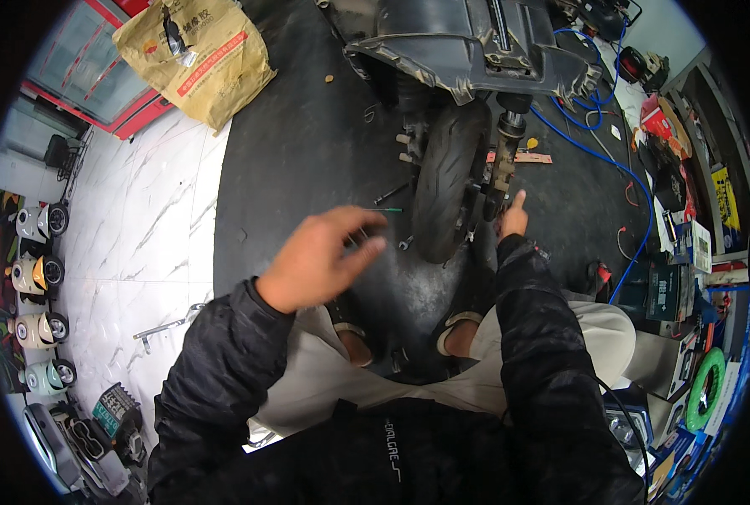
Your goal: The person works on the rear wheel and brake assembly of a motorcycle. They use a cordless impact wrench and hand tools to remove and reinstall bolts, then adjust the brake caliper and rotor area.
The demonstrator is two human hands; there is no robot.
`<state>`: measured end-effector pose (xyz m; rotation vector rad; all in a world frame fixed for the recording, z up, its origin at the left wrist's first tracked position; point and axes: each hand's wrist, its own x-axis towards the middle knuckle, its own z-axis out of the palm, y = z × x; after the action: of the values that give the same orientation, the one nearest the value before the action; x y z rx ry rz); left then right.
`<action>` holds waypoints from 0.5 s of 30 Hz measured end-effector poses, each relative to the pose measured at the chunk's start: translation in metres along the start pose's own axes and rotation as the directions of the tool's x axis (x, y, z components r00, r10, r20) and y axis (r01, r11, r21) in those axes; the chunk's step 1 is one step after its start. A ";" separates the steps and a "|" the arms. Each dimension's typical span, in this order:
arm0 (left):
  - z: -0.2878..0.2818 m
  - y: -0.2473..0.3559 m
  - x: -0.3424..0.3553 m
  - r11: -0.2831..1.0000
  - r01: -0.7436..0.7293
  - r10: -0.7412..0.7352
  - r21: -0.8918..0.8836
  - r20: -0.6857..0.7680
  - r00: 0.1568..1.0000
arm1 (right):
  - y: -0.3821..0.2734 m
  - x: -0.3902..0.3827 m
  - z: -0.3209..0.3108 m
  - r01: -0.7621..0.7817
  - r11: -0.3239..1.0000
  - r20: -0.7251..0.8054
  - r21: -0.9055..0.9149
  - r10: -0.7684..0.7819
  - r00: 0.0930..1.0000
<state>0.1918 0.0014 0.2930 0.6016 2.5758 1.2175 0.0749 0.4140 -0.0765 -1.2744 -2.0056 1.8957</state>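
Note:
My left hand (333,252) is raised left of the black front tyre (444,177), thumb and curved fingers apart, nothing clearly held. My right hand (512,217) is at the lower end of the grimy fork leg (503,168), one finger raised, the others curled and partly hidden; what they hold is unclear. Above the tyre is the vehicle's scuffed dark plastic body (450,50). A small wrench (406,242), a green-handled tool (393,209) and a dark rod-like tool (392,193) lie near the wheel on the black mat (282,177).
A paper sack (206,76) and red-framed cabinet (80,67) stand upper left. Small scooters (37,273) line the left wall beyond white tiles (139,210). Blue hose (602,156) curves across the right. Boxes, a green ring (705,389) and cluttered shelving (724,194) crowd the right side.

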 end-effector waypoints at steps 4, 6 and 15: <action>-0.031 0.002 -0.001 0.989 0.092 -0.118 -0.118 -0.239 0.964 | 0.062 -0.028 0.000 0.166 0.678 0.029 -0.716 -0.209 0.977; -0.038 0.006 -0.007 0.976 0.039 -0.108 -0.216 -0.317 0.942 | 0.085 -0.053 0.000 0.212 0.547 0.211 -0.810 -0.067 0.975; -0.045 0.001 -0.030 0.969 0.112 -0.175 -0.222 -0.289 0.941 | 0.130 -0.086 0.028 0.410 0.185 0.411 -0.893 -0.035 0.911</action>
<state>0.2021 -0.0425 0.3233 0.1871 2.6296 1.6051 0.1771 0.3227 -0.1563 -0.5796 -3.5308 0.4319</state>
